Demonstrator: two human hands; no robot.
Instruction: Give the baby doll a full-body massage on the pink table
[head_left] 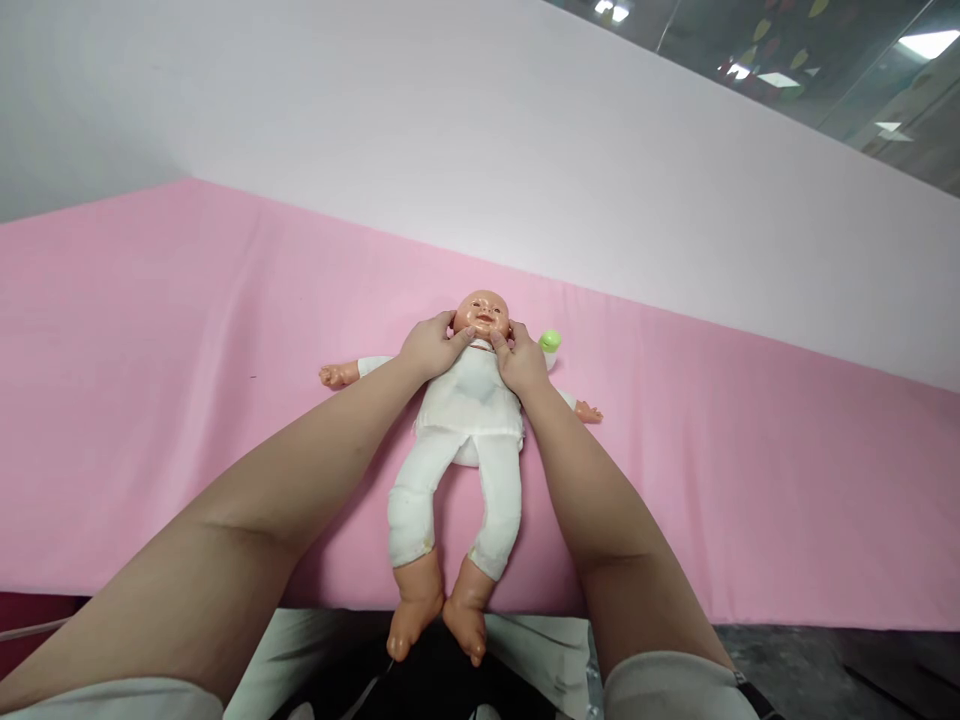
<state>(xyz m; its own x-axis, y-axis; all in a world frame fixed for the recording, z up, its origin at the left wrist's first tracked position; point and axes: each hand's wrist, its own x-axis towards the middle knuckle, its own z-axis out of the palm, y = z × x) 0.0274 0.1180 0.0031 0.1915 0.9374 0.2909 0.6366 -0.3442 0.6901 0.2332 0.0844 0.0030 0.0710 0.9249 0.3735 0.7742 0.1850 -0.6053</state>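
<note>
A baby doll (471, 395) with a white cloth body lies on its back, its feet reaching past the front edge of the pink-covered table (285, 290). My left hand (436, 345) cups one side of the doll's head, thumb at the chin. On the other side, my right hand (521, 355) holds the head the same way, its thumb near the chin too. The fingertips of both hands are partly hidden behind the head. Just beyond my right hand sits a small container with a green top (550, 342).
A white wall (525, 150) rises directly behind the table. Dark glass (787, 70) with light reflections runs along the upper right. My legs are below the table's front edge, and a grey floor (825, 665) shows at the lower right.
</note>
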